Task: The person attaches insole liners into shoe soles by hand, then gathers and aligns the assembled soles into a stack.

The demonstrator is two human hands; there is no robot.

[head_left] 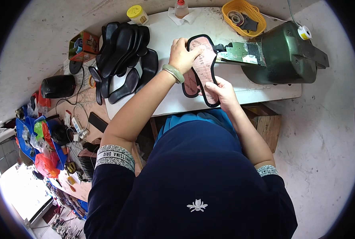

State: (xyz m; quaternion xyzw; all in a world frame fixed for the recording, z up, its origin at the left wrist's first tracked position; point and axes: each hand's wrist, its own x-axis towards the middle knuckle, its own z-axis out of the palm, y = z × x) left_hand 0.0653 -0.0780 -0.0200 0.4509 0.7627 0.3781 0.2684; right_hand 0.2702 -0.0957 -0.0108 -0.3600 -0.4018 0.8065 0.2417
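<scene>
Head view: black-edged pink insole (203, 65) held over the middle of the white worktop (161, 34), its heel end toward the near edge. Left hand (181, 55) clamped on the broad end, thumb across the pink face. Right hand (224, 93) pinches the narrow end, thumb on top. Second pink insole (190, 84) shows partly behind the first; cannot tell whether it is held or lying loose.

Green machine (289, 55) at the right end, its flat arm (237, 53) pointing left; black fitting (219, 47) at the arm's tip beside the insole's rim, contact unclear. Black insoles (121, 47) heaped by the left edge.

Risks, my judgement: uneven pull between the hands could twist the piece and spoil its edging. Fingers straying toward the fitting could get nipped if it moves. A loose second piece could slide off the near edge; a nudged heap could topple leftward.
</scene>
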